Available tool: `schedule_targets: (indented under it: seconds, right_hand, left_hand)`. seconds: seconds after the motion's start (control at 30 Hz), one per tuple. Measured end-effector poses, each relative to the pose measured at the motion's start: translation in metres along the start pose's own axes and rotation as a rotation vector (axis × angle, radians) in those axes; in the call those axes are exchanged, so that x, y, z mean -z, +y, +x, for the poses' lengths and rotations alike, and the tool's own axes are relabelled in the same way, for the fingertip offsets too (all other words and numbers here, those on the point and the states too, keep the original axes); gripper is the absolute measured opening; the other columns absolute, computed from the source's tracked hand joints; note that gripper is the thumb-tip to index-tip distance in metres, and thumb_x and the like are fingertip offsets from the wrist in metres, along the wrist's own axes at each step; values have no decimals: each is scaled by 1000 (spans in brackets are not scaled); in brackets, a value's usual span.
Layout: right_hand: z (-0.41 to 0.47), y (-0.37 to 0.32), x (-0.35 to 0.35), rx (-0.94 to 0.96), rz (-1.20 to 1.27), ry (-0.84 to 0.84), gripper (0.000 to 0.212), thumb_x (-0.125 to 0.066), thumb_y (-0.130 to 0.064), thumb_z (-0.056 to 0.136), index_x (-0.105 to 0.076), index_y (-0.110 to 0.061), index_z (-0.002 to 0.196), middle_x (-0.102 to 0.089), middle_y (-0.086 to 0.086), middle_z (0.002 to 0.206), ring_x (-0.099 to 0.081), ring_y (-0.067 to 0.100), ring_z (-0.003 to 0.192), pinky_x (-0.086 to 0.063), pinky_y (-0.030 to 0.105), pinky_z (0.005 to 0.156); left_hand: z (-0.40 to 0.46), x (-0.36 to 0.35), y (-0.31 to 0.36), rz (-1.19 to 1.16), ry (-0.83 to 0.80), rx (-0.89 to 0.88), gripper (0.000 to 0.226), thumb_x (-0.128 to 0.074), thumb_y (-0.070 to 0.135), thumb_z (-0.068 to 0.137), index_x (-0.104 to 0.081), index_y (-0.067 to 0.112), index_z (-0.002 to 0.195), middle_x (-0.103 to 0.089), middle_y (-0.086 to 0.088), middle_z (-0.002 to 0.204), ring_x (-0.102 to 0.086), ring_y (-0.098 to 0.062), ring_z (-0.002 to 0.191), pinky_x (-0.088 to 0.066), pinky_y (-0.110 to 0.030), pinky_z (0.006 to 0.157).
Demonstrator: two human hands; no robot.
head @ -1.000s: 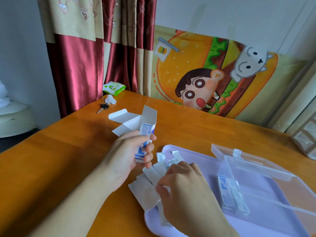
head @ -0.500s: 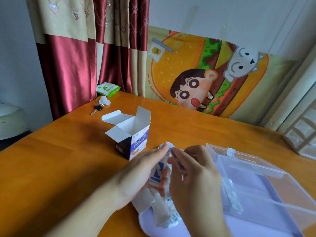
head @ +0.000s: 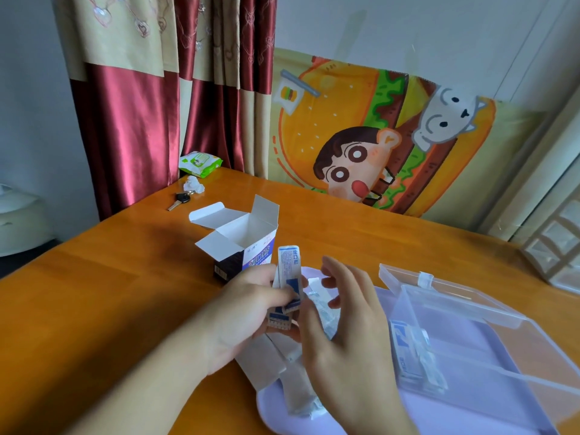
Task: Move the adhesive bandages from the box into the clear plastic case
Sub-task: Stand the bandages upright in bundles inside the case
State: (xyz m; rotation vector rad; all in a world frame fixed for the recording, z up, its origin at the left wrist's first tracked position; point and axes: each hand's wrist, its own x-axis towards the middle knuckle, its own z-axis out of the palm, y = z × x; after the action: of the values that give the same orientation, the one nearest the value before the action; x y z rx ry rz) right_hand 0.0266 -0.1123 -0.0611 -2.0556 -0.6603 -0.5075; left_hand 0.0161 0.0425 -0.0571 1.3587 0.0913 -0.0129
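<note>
Head view: the wooden tabletop (head: 94, 302) fills the frame from left edge to right, with broad bare wood at lower left and centre right. A lavender tray (head: 470, 412) lies at the lower right, running off the bottom edge. On it sits the clear plastic case (head: 455, 312), its lid swung open toward the upper right; inside, at its left end, a small stack of adhesive bandages (head: 414, 356) lies flat. The box (head: 241, 246) stands upright on the wood at centre, just above the hands, its top flaps spread and its white interior showing nothing inside from this angle. More loose wrapped strips (head: 298, 394) spill over the tray's near left rim, under the hands.

The left hand (head: 248, 312) curls its fingers round a bundle of bandages (head: 288, 277), held upright between box and case, left of the case's open side. The right hand (head: 345, 334) hovers just right of that bundle with fingers spread and relaxed, gripping nothing, between bundle and case.

At upper left, near the tabletop's far edge, lie a green packet (head: 201, 160) and a key (head: 179, 200).
</note>
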Motion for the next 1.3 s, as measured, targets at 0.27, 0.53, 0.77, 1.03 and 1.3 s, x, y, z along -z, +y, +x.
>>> schedule_targets:
  seconds: [0.27,0.53,0.77,1.03,1.3]
  right_hand:
    - [-1,-1,-2,143,-49,-144,55,-60,-27,90,-50,-26,145,-47,-14,144,-50,8,133,-47,21,101]
    - [0,12,-6,165,-165,-244,99,-78,-35,79,-23,-27,162,-24,-21,160,-32,5,148,-47,32,110]
    - [0,0,10,141,-103,-415,103,-68,-23,75,-13,-34,162,-18,-25,161,-21,-1,151,-33,20,117]
    - [1,-2,-2,286,-354,-818,91,-66,-10,73,-38,-33,156,-39,-18,160,-6,-7,150,10,11,119]
    - [-10,19,-27,385,-385,-542,46,-42,-13,71,-76,-39,88,-77,-14,104,-69,12,117,-43,26,108]
  left_hand:
    - [2,5,-4,5,29,-46,15,-63,21,95,-78,22,92,-69,-5,78,-67,-23,72,-54,-58,83]
    - [-3,5,-4,108,-181,-6,30,-56,7,94,-64,2,123,-66,-35,103,-69,-42,92,-52,-47,83]
    - [-2,8,3,-12,167,-108,20,-46,2,105,-66,1,109,-56,-15,74,-58,-26,59,-55,-37,57]
    - [49,54,-2,86,394,61,20,-45,-3,99,-55,13,91,-53,-4,44,-46,-17,29,-42,-26,33]
    - [45,53,1,109,278,64,19,-43,-4,101,-52,5,87,-47,-10,48,-44,-16,26,-38,-20,30]
